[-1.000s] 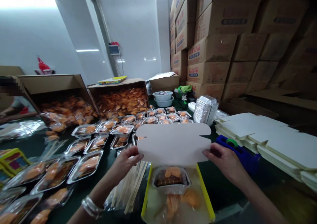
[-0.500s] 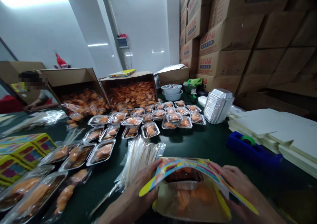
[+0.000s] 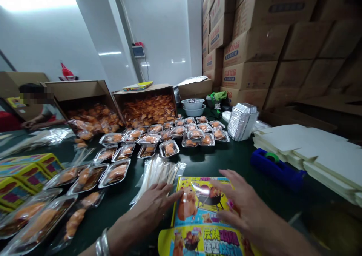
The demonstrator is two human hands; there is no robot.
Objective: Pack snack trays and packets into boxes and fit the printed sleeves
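Observation:
A yellow printed cardboard box (image 3: 195, 214) lies on the dark green table close in front of me, its top panel flat and its front flap spread toward me. My left hand (image 3: 160, 201) rests at the box's left edge with its fingers stretched out. Over the box's right side is my right hand (image 3: 240, 201), fingers apart; whether it touches the panel I cannot tell. The inside of the box is covered by its top. Just beyond my left hand lie wooden sticks in clear plastic bags (image 3: 158, 173).
Foil trays with wrapped orange pieces (image 3: 169, 148) fill the middle and left. Finished yellow boxes (image 3: 31, 173) stand left. A blue tape dispenser (image 3: 277, 169), flat white card (image 3: 325, 146) and stacked foil trays (image 3: 242, 122) are on the right. A person (image 3: 42, 108) sits far left.
The box's lifted, bent top has come down flat, hiding the tray and orange pieces inside. Both hands have let go of its sides and moved over it. The view has shifted slightly.

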